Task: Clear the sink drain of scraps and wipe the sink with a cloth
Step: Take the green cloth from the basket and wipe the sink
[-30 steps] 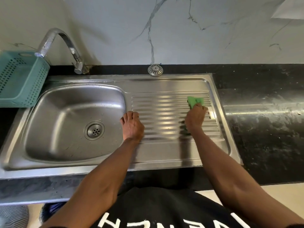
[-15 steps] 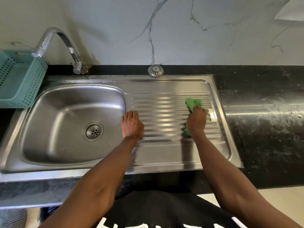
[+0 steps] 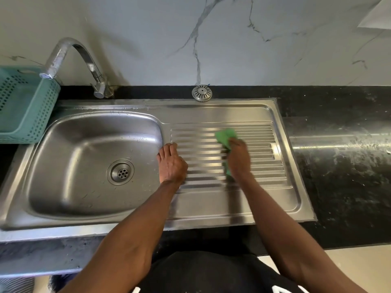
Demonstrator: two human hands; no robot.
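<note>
Head view: right hand point(image 3: 238, 158) grips green cloth point(image 3: 226, 135), fingers curled round it, on the ribbed drainboard point(image 3: 260, 166) mid-right of the sink point(image 3: 95, 208). Left hand point(image 3: 171, 163) flat, fingers straight, at the basin's right edge. Drain point(image 3: 120, 172) at basin centre.

One sink point(image 3: 211, 210), one cloth point(image 3: 225, 135), two hands.

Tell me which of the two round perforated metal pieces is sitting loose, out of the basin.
The slotted strainer cap on the black counter behind the drainboard, by the wall. The other, the drain, is fixed in the basin floor.
</note>
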